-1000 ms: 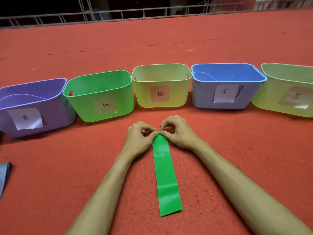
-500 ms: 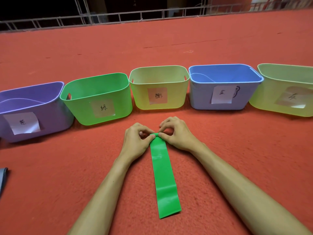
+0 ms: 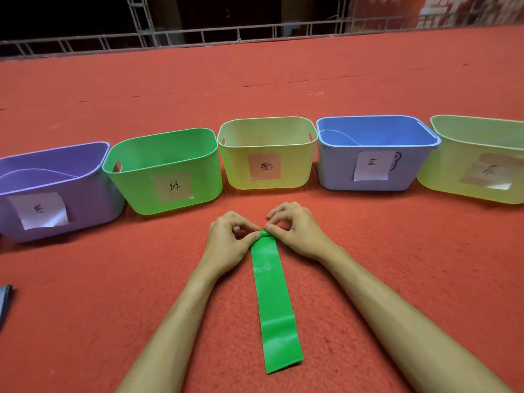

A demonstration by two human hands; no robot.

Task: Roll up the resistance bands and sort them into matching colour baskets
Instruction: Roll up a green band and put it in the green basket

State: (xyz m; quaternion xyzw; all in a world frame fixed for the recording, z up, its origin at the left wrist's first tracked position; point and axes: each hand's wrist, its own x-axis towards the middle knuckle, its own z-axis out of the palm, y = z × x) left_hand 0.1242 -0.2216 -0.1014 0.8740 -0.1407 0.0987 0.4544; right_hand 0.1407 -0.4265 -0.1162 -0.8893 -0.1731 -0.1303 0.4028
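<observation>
Left hand (image 3: 226, 239) and right hand (image 3: 297, 231) pinch the band (image 3: 272, 302) at its far end, fingers (image 3: 279, 208) curled on a tiny roll. The rest lies flat on the carpet (image 3: 397, 251) near the green basket (image 3: 164, 171). Uneven pressure could skew the roll or let it spring open.

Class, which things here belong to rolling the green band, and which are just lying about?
In use: green band, left hand, right hand, green basket.
Lying about: purple basket, middle yellow basket, blue basket, right yellow basket, grey strip at left edge.

Grey band (image 3: 5, 300) cut by left edge; purple basket (image 3: 93, 199) clipped left; rightmost basket (image 3: 445, 171) cut by right edge.
</observation>
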